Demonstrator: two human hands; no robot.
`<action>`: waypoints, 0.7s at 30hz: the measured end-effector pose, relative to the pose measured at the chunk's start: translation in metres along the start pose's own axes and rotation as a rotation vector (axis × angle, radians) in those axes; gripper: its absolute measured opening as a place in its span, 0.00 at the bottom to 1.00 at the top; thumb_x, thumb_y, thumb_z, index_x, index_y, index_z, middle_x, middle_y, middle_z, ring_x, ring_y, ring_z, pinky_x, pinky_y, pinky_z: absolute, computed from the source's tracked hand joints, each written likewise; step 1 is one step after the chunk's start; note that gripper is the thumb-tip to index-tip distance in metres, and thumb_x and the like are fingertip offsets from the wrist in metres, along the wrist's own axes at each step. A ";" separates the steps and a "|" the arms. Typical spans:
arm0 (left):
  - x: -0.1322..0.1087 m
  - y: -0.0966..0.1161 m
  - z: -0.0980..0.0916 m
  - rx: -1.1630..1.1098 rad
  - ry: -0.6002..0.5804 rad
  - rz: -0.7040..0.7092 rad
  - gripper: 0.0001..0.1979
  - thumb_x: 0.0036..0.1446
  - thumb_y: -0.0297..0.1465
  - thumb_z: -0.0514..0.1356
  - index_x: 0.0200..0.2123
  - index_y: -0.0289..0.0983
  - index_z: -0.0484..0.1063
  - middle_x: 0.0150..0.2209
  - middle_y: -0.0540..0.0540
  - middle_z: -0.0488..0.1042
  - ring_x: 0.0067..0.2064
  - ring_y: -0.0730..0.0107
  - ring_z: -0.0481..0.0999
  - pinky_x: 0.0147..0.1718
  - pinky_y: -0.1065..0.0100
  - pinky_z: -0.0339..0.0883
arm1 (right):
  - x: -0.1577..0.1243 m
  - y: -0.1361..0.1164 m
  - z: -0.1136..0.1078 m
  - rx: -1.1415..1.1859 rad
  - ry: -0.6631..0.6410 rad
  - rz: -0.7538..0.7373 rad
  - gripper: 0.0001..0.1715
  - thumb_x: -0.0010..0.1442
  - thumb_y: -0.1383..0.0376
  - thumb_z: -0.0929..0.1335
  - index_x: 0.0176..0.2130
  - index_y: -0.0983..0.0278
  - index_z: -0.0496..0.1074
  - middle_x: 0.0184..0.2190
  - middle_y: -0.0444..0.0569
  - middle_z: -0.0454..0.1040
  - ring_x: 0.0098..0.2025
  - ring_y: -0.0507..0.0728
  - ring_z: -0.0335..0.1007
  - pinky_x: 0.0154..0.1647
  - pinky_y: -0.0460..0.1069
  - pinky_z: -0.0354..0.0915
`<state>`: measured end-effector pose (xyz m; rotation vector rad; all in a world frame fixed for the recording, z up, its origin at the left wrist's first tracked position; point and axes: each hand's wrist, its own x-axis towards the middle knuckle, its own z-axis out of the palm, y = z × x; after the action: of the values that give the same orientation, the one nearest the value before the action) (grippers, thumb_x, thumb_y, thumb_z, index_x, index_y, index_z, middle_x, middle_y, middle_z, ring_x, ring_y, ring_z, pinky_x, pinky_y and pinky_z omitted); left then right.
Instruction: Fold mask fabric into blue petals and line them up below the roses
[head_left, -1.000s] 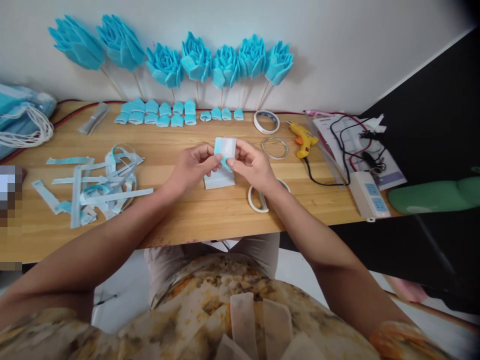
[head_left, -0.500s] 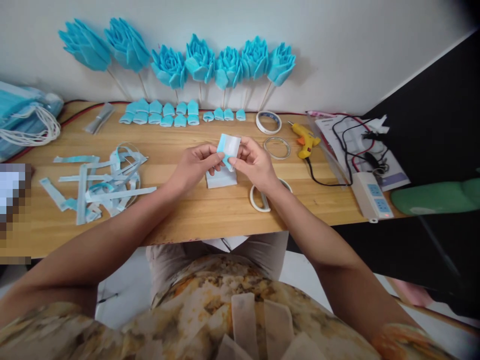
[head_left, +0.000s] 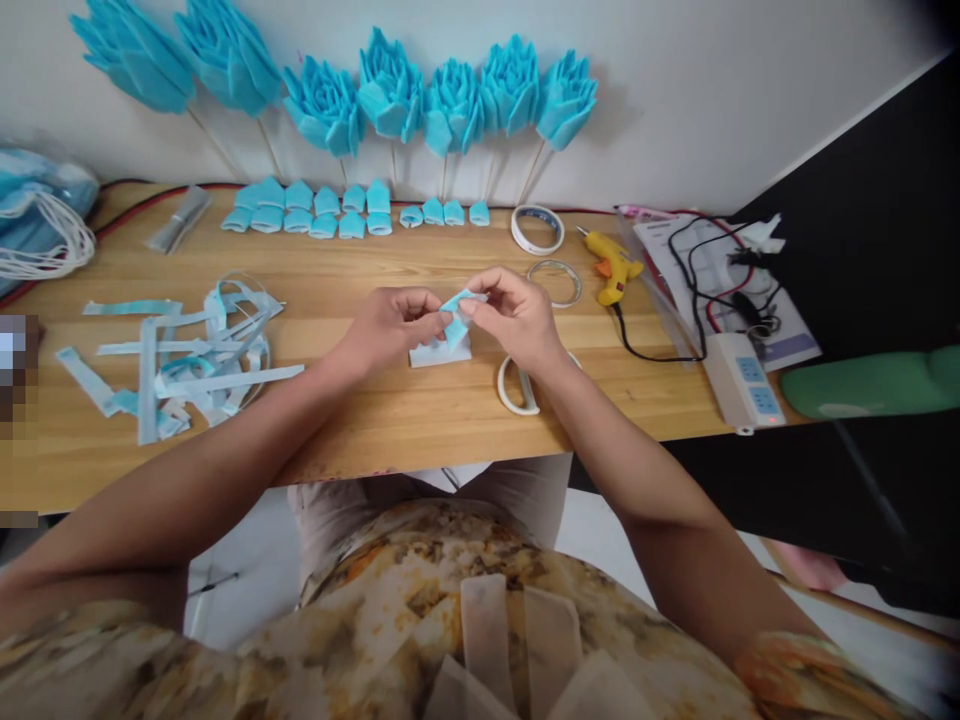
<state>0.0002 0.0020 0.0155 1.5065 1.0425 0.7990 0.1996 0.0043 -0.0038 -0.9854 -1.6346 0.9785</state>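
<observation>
Both hands meet over the middle of the wooden table. My left hand and my right hand each pinch one small blue fabric piece, which is folded into a pointed shape between their fingertips. Just under the hands lies a short stack of white fabric squares. White-handled scissors rest on the table below my right wrist.
Blue fabric flowers on sticks lean on the wall, with a row of folded blue petals before them. Cut strips pile at left. Tape rolls, a yellow glue gun and a power strip lie at right.
The blue and white piece stood upright as a flat rectangle between the fingers; now it is folded down into a small pointed shape, and both hands have dropped slightly closer to the stack.
</observation>
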 end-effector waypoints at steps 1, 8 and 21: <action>0.000 0.000 -0.001 -0.001 0.002 0.001 0.11 0.55 0.38 0.67 0.25 0.37 0.76 0.23 0.49 0.76 0.24 0.75 0.69 0.26 0.71 0.63 | 0.000 0.000 -0.001 -0.011 0.005 -0.010 0.11 0.59 0.56 0.73 0.38 0.59 0.76 0.34 0.43 0.78 0.35 0.53 0.73 0.37 0.50 0.69; -0.002 0.000 -0.001 0.030 -0.018 0.029 0.14 0.54 0.41 0.67 0.25 0.37 0.75 0.23 0.50 0.74 0.24 0.75 0.66 0.25 0.71 0.58 | 0.000 0.000 -0.004 0.022 -0.065 0.006 0.21 0.58 0.53 0.74 0.48 0.59 0.77 0.35 0.42 0.76 0.36 0.52 0.71 0.37 0.48 0.69; -0.003 -0.004 0.003 0.090 -0.012 0.034 0.15 0.56 0.39 0.68 0.23 0.38 0.73 0.21 0.50 0.73 0.24 0.74 0.68 0.25 0.70 0.59 | 0.001 -0.004 -0.003 -0.029 -0.090 0.072 0.17 0.56 0.51 0.76 0.38 0.61 0.79 0.31 0.42 0.76 0.31 0.51 0.65 0.32 0.48 0.63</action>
<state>0.0008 -0.0014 0.0108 1.6071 1.0584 0.7753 0.2016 0.0042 0.0007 -1.0390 -1.7020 1.0635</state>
